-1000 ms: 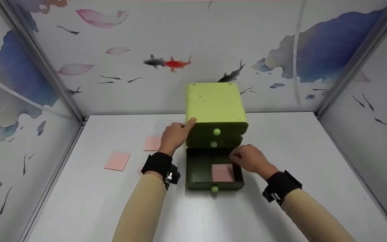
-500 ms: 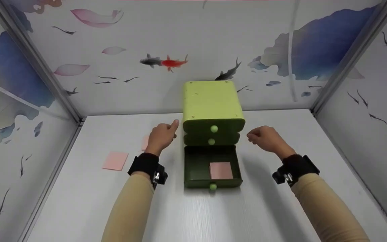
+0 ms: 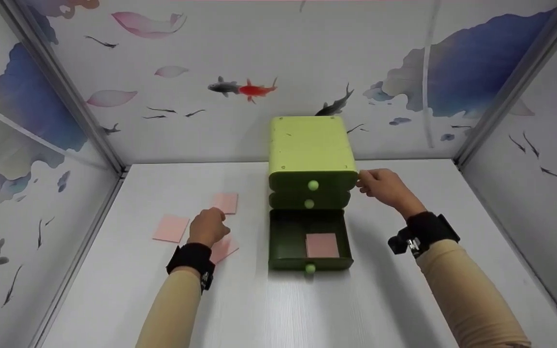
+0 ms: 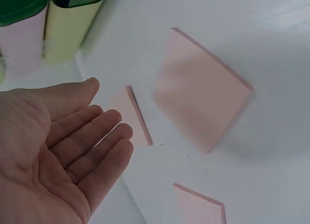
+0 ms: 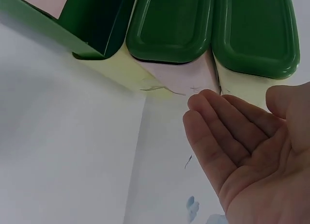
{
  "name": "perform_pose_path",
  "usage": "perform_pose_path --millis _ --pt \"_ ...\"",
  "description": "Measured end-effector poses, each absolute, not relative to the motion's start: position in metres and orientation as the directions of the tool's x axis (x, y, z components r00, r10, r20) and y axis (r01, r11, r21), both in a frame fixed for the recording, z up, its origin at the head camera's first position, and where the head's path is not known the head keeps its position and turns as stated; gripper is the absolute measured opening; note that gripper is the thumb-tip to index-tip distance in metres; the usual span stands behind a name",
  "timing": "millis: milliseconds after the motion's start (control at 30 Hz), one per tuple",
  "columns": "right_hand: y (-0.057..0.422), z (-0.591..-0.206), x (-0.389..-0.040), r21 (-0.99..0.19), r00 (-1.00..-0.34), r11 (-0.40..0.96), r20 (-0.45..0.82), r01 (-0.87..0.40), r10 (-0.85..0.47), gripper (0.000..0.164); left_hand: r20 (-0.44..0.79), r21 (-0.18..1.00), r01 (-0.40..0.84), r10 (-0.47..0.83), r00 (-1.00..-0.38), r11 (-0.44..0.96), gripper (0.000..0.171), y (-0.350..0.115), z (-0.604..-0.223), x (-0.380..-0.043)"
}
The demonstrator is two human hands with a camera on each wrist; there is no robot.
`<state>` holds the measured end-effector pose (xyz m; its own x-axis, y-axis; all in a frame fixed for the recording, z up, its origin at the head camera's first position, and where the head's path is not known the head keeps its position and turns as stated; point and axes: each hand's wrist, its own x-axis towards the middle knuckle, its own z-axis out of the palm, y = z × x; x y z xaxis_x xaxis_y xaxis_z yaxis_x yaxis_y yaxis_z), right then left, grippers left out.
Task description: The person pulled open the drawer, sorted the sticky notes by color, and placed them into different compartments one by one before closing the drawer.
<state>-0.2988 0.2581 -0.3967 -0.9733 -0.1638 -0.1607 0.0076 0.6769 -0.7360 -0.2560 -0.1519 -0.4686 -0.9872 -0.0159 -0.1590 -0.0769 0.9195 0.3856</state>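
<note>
A small lime-green drawer cabinet (image 3: 311, 142) stands at the back of the table, its bottom drawer (image 3: 285, 249) pulled out. Inside that drawer lies a pink sticky note pad (image 3: 322, 245). My left hand (image 3: 208, 228) hovers over the loose pads to the left, fingers loosely bent and holding nothing. Just beneath it is one pink pad (image 4: 203, 90), partly covered by the hand in the head view. My right hand (image 3: 386, 189) is at the cabinet's right side, fingertips right at the front edge and fingers relaxed, with nothing in them.
Two more pink pads lie on the white table (image 3: 302, 309): a left pad (image 3: 170, 228) and a back pad (image 3: 226, 203). The upper drawer (image 3: 329, 181) and the middle drawer (image 3: 288, 199) are closed. Printed panels (image 3: 186, 140) wall the table at the back and sides.
My left hand has left the cabinet's left side and come down and left over the pads. My right hand has moved from the bottom drawer up to the cabinet's right side.
</note>
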Motion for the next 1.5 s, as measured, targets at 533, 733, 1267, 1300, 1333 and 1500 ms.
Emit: perform_pose_path --millis 533,733,1267,1300,1333,1500 --pt "0.246 -0.398 -0.298 -0.838 -0.959 0.536 -0.224 0.098 -0.174 0.079 -0.109 0.188 -0.021 -0.001 -0.994 0.982 0.034 -0.156 -0.504 -0.228" --pt "0.247 -0.399 -0.298 -0.847 -0.953 0.520 -0.237 0.108 -0.188 0.086 -0.093 0.201 -0.030 -0.011 -0.996 0.979 0.041 -0.155 -0.507 -0.225" --pt "0.246 -0.396 -0.298 -0.852 -0.948 0.501 -0.268 0.152 -0.169 0.085 -0.103 0.239 -0.023 0.002 -0.995 0.971 0.072 -0.152 -0.511 -0.229" --pt "0.246 -0.396 -0.298 -0.852 -0.948 0.500 -0.271 0.155 -0.169 0.084 -0.109 0.241 -0.024 0.003 -0.994 0.970 0.074 -0.153 -0.511 -0.230" --pt "0.246 -0.395 -0.298 -0.853 -0.947 0.497 -0.274 0.158 -0.169 0.083 -0.115 0.243 -0.025 0.003 -0.993 0.970 0.077 -0.153 -0.511 -0.230" --pt "0.241 -0.383 -0.290 -0.857 -0.945 0.489 -0.278 0.163 -0.172 0.074 -0.139 0.276 -0.048 -0.010 -0.990 0.960 0.080 -0.155 -0.513 -0.234"
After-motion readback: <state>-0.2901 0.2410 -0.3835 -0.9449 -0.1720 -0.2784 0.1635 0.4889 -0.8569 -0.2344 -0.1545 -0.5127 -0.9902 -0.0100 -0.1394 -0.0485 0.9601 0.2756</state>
